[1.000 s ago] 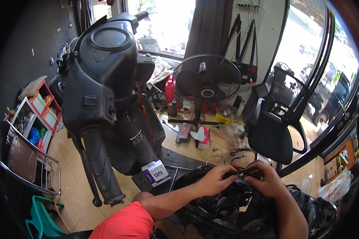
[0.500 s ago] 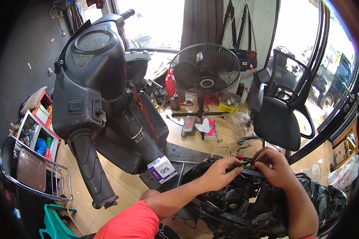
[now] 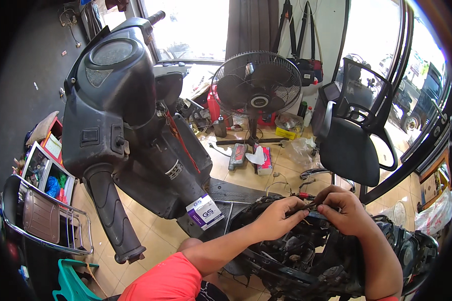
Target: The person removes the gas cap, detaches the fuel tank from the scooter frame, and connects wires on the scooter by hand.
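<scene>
Over the stripped rear frame [image 3: 276, 267] of a black scooter, my two hands meet close together. My left hand [image 3: 282, 218] pinches a thin dark wire [image 3: 312, 205] between thumb and fingers. From the other side, my right hand [image 3: 343, 210] is closed on the same wire, with its fingers curled and the thumb pressed in. The exact spot between the fingertips is too small to make out. Just beyond them lies a red connector or clip [image 3: 305, 195] among loose wiring. A purple and white box [image 3: 204, 212] stands on the scooter's footboard [image 3: 231, 192].
The scooter's handlebar grip [image 3: 116, 215] and front cover [image 3: 118, 83] rise at the left. Behind stand a fan [image 3: 258, 102] and a black office chair [image 3: 349, 150]. A metal-framed chair [image 3: 42, 210] and green plastic stool [image 3: 70, 283] are at the lower left.
Both hands stay together at the wire, with the right fingers shifting slightly. The whole view has moved a little; nothing has been let go.
</scene>
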